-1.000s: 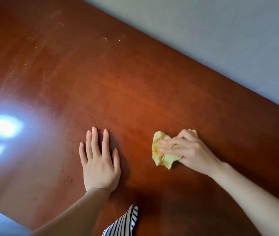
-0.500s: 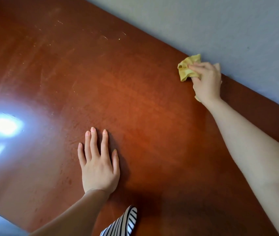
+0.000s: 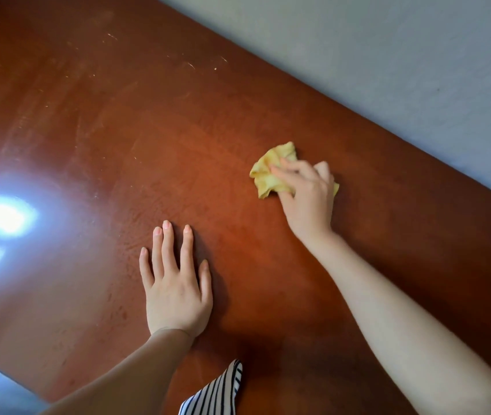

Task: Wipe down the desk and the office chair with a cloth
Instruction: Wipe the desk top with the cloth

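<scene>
Risk: the bunched wad likely wipes a narrow strip, so pale specks and smears far beyond the right grip [image 3: 304, 199] may be missed. That grip is clenched on the yellow cloth [image 3: 268, 175], pressing it to the wooden surface [image 3: 118, 130]; the cloth is crumpled, bulging ahead and left of it. Left grip [image 3: 175, 292] released, lying flat

no readable text, no labels, no numbers (bare surfaces only)
</scene>
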The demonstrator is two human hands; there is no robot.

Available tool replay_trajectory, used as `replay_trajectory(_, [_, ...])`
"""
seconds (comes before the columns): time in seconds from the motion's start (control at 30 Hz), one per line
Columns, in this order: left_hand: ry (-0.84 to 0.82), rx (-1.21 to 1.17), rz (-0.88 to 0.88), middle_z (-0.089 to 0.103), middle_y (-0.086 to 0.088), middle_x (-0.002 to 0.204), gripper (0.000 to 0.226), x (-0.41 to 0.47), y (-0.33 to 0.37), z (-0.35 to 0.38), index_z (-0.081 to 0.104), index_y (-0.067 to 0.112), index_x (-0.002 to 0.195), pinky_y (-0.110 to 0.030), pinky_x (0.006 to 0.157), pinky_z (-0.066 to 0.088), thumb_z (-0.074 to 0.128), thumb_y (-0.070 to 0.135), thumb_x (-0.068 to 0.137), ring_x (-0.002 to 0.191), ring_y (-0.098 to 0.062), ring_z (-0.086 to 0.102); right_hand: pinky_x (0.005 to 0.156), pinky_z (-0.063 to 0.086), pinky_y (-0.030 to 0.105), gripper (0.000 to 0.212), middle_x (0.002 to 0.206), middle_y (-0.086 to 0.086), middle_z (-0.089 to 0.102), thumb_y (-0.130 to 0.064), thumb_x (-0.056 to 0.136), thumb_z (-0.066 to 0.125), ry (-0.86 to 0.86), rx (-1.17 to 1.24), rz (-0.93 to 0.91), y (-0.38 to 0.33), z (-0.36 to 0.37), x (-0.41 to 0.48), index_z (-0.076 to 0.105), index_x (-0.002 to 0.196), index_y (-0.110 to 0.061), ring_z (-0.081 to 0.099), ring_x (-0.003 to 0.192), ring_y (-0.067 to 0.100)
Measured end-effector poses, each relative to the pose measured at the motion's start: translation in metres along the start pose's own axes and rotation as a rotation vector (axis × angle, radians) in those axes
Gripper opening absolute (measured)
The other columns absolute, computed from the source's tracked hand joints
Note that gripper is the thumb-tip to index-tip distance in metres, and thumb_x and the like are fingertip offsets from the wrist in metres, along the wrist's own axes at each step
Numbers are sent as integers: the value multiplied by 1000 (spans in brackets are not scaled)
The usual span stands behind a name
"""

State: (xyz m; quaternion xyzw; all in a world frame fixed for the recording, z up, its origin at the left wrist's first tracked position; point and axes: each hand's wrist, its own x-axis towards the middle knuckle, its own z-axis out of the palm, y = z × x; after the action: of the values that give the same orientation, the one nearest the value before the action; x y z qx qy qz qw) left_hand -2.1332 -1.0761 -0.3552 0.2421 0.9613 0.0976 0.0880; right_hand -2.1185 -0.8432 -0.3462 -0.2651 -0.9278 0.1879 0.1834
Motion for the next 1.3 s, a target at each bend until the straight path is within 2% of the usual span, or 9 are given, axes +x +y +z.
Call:
replay_trajectory(0.17, [-22,2,-9,20,-15,156,59,1,2,-1,29,12,148,-45,118,3,22,39,96,146,-29,10,63,44,35,46,102,-5,69,-2,65,80,-79,86,-220,-16,-4,-61,73,106,-21,48,75,21])
replay_trajectory(0.33, [-41,-7,1,21,-15,156,59,1,3,-3,30,12,148,-44,117,1,23,39,96,146,-29,11,65,43,31,50,101,-8,69,1,62,79,-273,214,-424,-15,-17,-109,74,105,-24,41,77,13])
replay_trajectory(0.47, [-52,-13,-2,22,-14,156,58,-1,3,-6,31,13,148,-45,118,4,22,39,97,146,-28,12,66,44,28,33,103,-9,70,-12,75,74,-446,266,-589,-12,-32,-141,74,104,-27,43,76,10])
replay_trajectory(0.63, [-58,-47,20,18,-13,157,62,-1,0,-11,28,13,148,-46,118,5,15,46,98,146,-28,9,67,46,28,28,106,-5,70,-9,80,68,-379,215,-689,-7,-30,-115,73,105,-22,45,78,11])
replay_trajectory(0.8, [-90,-123,33,2,-8,159,65,-2,0,-17,18,17,151,-40,117,-8,10,51,96,146,-22,-8,77,35,19,46,102,0,71,5,62,83,-236,116,-555,-5,-14,-55,74,101,-16,42,78,13])
replay_trajectory(0.93, [-139,-159,52,-20,3,153,66,-1,-3,-22,2,25,152,-33,112,-23,3,55,94,143,-16,-24,66,45,35,45,99,6,70,12,66,74,-171,94,-442,-11,2,4,73,103,-13,43,78,22])
replay_trajectory(1.07, [-169,-157,138,-21,4,152,65,4,-17,-32,0,25,152,-30,112,-21,0,56,95,143,-15,-22,77,43,31,36,107,7,68,2,78,68,-143,24,-238,-41,29,59,70,111,-13,49,88,33])
replay_trajectory(1.17, [-217,-269,168,-13,4,158,65,2,-25,-40,0,25,152,-26,113,-20,6,53,93,140,-11,-25,86,40,32,35,117,2,63,-9,86,64,-67,-17,25,-69,54,85,66,118,-21,47,102,27])
replay_trajectory(1.3, [-179,-276,166,0,1,160,63,-17,-44,-47,15,21,152,-35,117,-12,13,50,97,145,-17,-18,87,38,32,32,125,-6,58,-17,91,58,42,-41,367,-106,80,92,64,120,-29,45,108,21])
